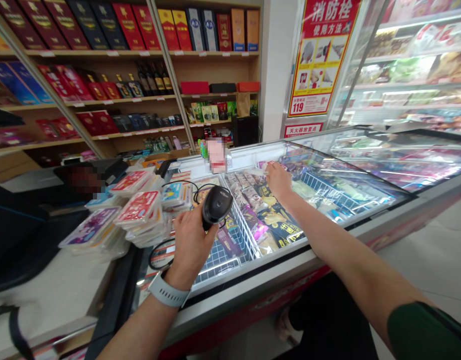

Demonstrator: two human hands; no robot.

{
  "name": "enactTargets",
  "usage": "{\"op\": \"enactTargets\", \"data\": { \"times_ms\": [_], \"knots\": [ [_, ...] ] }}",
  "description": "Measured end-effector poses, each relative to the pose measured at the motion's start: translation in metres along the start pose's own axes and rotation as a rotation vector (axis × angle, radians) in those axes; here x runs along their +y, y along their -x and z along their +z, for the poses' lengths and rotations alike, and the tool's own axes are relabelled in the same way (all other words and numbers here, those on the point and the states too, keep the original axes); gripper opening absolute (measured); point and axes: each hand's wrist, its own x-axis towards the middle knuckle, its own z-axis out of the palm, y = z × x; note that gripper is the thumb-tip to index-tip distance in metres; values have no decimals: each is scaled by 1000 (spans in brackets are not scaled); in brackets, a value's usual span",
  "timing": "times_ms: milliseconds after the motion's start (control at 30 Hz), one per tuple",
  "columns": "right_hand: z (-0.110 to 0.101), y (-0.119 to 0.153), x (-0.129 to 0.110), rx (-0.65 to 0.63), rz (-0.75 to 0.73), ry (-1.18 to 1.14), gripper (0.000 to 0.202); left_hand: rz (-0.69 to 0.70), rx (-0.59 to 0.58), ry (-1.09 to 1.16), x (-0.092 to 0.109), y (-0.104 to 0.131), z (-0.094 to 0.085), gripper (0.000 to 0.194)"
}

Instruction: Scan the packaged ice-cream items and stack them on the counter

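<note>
the left hand (188, 237) is closed around a black handheld scanner (217, 205), holding it above the left part of the chest freezer (260, 281), its rounded head toward the freezer's far side. a pale grey watch strap (169, 291) circles that wrist. a black cable (155, 256) loops over the freezer's left end.

the right hand (280, 181) reaches across the freezer's near rim to its far side, fingers bent down at a package with reddish print (263, 164). the fingertips are partly hidden, so i cannot tell whether they grip it or only touch it. the green sleeve (421, 327) of that arm shows in front of the freezer.

inside the freezer, a white wire basket (236, 262) stands at the left, below the scanner. black and yellow bags (281, 220) lie in the freezer's middle, beside that basket and near the right forearm.

stacks of flat plastic packs (138, 207), with red, blue and purple labels, sit by the freezer's left end. shelves of boxed goods (211, 52) rise behind the freezer, and a red poster (320, 57) is on the wall beyond it.
</note>
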Motion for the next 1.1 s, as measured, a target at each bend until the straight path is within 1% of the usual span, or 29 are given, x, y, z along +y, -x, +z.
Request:
{"op": "enactTargets", "data": {
  "times_ms": [67,200,367,533,633,733,867,1000,1067,1100],
  "knots": [
    [4,-1,2,-54,-1,67,32,2,11,0,0,0,0,46],
    [11,-1,0,-104,12,95,34,1,18,6,0,0,-1,46],
    [6,5,-5,-164,-3,102,32,-2,23,3,2,0,-3,45],
    [-1,12,-17,-192,-51,86,31,-13,21,3,0,0,-1,50],
    [1,11,-22,-220,-84,74,30,-6,25,5,0,1,0,49],
    [7,7,-20,-240,-92,72,31,-3,22,15,-1,1,0,48],
    [11,6,-17,-234,-86,70,31,-8,28,15,0,1,0,49],
    [8,10,-22,-176,-94,54,30,-8,44,16,1,1,-2,48],
    [7,13,-29,-139,-145,20,31,-16,57,18,2,1,-4,48],
    [7,14,-34,-126,-199,-20,32,-19,65,22,2,1,-4,48]
  ]
}}
